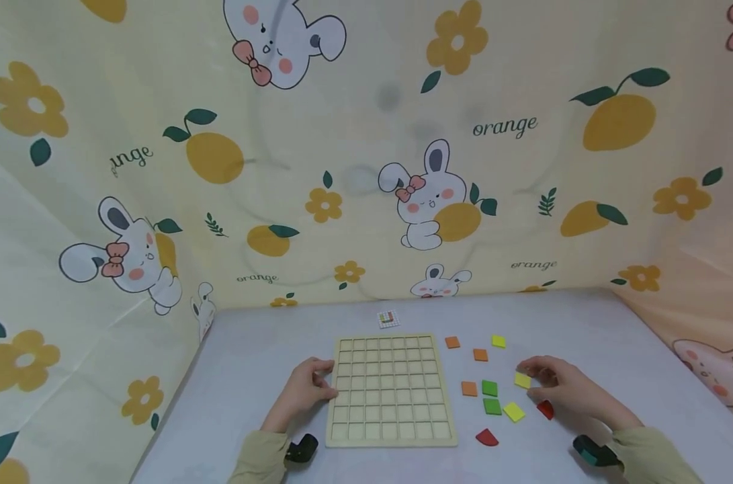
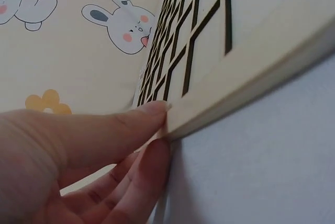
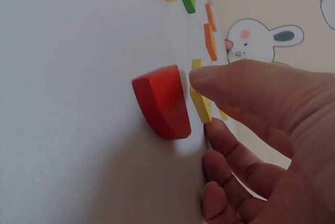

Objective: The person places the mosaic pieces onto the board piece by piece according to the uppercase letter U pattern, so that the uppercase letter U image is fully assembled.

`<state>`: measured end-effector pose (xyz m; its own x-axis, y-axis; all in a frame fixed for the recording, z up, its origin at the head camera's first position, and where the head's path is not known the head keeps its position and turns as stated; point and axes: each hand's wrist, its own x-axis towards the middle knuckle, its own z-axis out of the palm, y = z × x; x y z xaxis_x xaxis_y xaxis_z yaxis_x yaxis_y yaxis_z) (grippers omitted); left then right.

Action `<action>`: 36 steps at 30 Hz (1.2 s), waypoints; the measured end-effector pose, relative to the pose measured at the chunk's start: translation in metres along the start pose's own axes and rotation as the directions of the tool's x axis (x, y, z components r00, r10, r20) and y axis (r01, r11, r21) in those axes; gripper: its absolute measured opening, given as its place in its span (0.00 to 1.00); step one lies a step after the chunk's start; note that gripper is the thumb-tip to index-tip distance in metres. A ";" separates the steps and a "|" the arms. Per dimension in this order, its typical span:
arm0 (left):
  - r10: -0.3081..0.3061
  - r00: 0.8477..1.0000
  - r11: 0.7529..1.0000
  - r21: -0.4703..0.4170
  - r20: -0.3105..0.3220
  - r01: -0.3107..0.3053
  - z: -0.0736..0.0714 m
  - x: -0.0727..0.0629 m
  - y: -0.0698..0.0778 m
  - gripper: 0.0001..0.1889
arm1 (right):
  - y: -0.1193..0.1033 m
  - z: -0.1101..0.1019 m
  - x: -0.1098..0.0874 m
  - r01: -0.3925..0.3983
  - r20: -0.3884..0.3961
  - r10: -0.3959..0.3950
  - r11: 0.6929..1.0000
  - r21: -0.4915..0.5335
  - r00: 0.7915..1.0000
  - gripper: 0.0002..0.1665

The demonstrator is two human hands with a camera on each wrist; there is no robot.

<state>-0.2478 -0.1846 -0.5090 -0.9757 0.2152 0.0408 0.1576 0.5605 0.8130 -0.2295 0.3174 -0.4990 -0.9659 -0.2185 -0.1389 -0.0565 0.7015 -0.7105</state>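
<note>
A pale wooden grid board (image 1: 392, 390) lies on the table. My left hand (image 1: 306, 390) holds its left edge; in the left wrist view the thumb (image 2: 125, 130) meets the board's rim (image 2: 225, 88), fingers below. Off to the right, my right hand (image 1: 568, 390) has thumb and fingers curled around a yellow square tile (image 1: 522, 380) on the table. The right wrist view shows that yellow tile (image 3: 200, 101) between thumb and index finger. Just beside the thumb lies a red quarter-round piece (image 3: 165, 103).
Orange tiles (image 1: 469, 388), green tiles (image 1: 492, 407), more yellow tiles (image 1: 514, 412) and another red piece (image 1: 487, 437) lie right of the board. A small patterned card (image 1: 387, 319) sits behind it. A printed curtain (image 1: 342, 168) surrounds the table.
</note>
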 end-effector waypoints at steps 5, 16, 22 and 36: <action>-0.048 0.999 0.999 0.017 -0.012 0.048 0.001 -0.001 -0.001 0.31 | -0.005 0.001 0.001 0.028 -0.013 -0.028 0.999 -0.046 1.000 0.25; -0.050 0.998 0.999 -0.011 -0.026 0.050 0.002 0.000 0.000 0.29 | -0.006 0.002 0.009 0.021 -0.051 -0.024 0.997 -0.077 0.998 0.21; -0.083 0.996 0.996 -0.047 -0.023 0.081 0.001 0.001 -0.002 0.30 | -0.015 -0.003 0.015 0.084 -0.053 -0.087 0.996 -0.043 0.995 0.19; -0.167 0.985 0.978 -0.135 -0.040 0.160 0.001 0.002 -0.005 0.27 | -0.080 -0.002 0.054 0.325 -0.079 -0.330 0.943 -0.067 0.941 0.18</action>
<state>-0.2500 -0.1860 -0.5133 -0.9936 0.0864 -0.0725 -0.0229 0.4750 0.8797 -0.2772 0.2506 -0.4484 -0.9098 -0.3836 0.1584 -0.3846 0.6359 -0.6691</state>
